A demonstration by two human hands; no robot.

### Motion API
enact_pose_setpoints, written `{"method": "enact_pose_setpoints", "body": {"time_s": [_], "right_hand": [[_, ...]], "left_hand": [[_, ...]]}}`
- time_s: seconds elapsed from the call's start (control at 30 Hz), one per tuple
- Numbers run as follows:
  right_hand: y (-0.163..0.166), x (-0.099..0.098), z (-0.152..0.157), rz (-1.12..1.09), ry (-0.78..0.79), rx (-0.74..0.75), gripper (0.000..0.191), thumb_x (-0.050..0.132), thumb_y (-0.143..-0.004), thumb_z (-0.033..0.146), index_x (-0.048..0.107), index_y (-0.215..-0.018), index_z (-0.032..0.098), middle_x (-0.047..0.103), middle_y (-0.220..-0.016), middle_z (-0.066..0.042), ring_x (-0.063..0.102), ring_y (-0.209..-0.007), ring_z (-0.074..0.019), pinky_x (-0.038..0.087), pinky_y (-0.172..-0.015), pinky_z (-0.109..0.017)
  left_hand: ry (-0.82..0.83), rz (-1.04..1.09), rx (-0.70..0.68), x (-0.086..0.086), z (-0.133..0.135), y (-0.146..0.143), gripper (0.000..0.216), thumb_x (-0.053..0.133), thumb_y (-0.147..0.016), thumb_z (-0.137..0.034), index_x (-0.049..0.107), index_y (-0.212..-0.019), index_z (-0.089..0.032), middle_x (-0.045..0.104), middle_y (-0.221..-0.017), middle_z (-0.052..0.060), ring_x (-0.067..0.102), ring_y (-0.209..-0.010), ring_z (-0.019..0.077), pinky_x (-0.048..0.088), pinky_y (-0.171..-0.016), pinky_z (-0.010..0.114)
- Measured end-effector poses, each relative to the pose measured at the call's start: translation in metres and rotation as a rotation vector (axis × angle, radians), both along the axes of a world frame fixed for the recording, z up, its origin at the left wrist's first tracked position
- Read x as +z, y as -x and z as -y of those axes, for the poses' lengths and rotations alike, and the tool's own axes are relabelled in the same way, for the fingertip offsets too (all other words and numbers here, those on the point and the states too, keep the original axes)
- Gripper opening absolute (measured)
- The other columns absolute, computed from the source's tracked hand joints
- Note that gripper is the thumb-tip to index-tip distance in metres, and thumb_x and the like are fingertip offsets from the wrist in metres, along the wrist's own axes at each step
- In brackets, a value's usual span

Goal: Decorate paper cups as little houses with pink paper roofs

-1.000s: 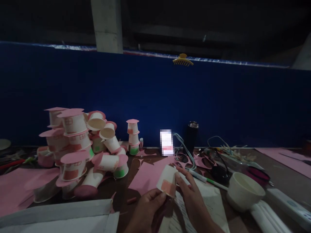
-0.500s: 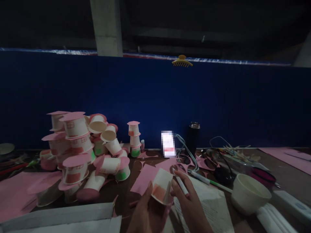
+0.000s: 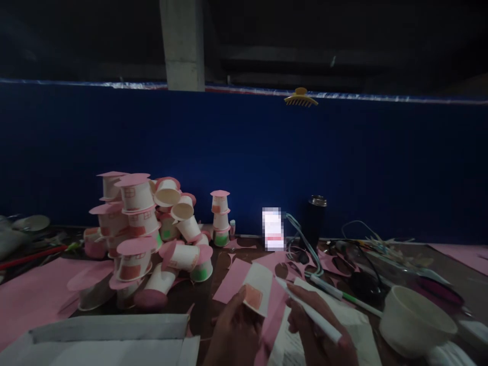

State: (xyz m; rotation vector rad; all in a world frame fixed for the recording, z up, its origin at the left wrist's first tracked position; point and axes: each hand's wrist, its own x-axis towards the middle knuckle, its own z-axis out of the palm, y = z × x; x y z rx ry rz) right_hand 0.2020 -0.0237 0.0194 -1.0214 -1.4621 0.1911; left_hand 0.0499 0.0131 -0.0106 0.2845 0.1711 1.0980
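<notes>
My left hand (image 3: 236,323) is closed on a white paper cup (image 3: 261,282) that carries an orange-red coloured patch near its rim. The cup is tilted, and my fingers cover its lower left side. In my right hand (image 3: 310,317) is a white marker pen (image 3: 314,315), its tip pointing up and left toward the cup, a small gap apart from it. Under both hands lie pink paper (image 3: 234,279) and a printed white sheet (image 3: 353,325).
Pink-topped paper cups (image 3: 137,195) are piled at the left, beside a small stack (image 3: 221,221). A lit phone (image 3: 273,229) and black flask (image 3: 314,223) stand against the blue partition (image 3: 244,142). A cream bowl (image 3: 415,320) sits right; a white box (image 3: 114,335) is front left.
My right hand has drawn the marker away from the cup, turning it so its tip points up-left. The cup has turned in my left hand. The whole view has shifted, scenery sliding right.
</notes>
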Motion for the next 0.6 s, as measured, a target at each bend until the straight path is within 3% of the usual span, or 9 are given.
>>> {"method": "enact_pose_setpoints", "body": {"time_s": [0.13, 0.23, 0.4, 0.6], "right_hand": [[0.004, 0.002, 0.000, -0.066, 0.078, -0.135, 0.027, 0.056, -0.086, 0.041, 0.070, -0.098, 0.021, 0.070, -0.072, -0.003, 0.064, -0.057, -0.0148, 0.055, -0.058, -0.022], [0.006, 0.003, 0.000, -0.085, 0.112, -0.144, 0.030, 0.054, -0.087, 0.044, 0.070, -0.096, 0.021, 0.069, -0.070, -0.004, 0.063, -0.055, -0.0155, 0.055, -0.055, -0.023], [0.007, 0.006, 0.001, -0.069, 0.121, -0.127, 0.030, 0.053, -0.087, 0.044, 0.068, -0.097, 0.020, 0.070, -0.071, -0.004, 0.060, -0.050, -0.0146, 0.055, -0.053, -0.024], [0.004, 0.005, 0.000, -0.028, 0.127, -0.134, 0.028, 0.052, -0.088, 0.041, 0.068, -0.098, 0.020, 0.069, -0.068, -0.003, 0.063, -0.051, -0.0138, 0.055, -0.053, -0.022]], "left_hand": [[0.043, -0.003, -0.005, 0.003, -0.001, -0.006, 0.021, 0.053, -0.085, -0.018, 0.071, -0.094, -0.011, 0.074, -0.097, 0.010, 0.065, -0.100, 0.0221, 0.038, -0.102, 0.036], [0.091, -0.031, 0.019, 0.007, 0.000, -0.008, 0.013, 0.057, -0.081, -0.015, 0.070, -0.079, -0.012, 0.074, -0.089, 0.009, 0.068, -0.090, 0.0210, 0.041, -0.099, 0.035], [0.070, -0.123, 0.029, 0.011, 0.003, -0.008, 0.011, 0.063, -0.075, -0.018, 0.069, -0.082, -0.012, 0.073, -0.090, 0.010, 0.066, -0.095, 0.0255, 0.043, -0.096, 0.038], [0.111, -0.059, 0.029, 0.007, 0.001, -0.010, 0.004, 0.063, -0.074, -0.013, 0.066, -0.076, -0.012, 0.071, -0.087, 0.009, 0.066, -0.086, 0.0209, 0.045, -0.091, 0.035]]}}
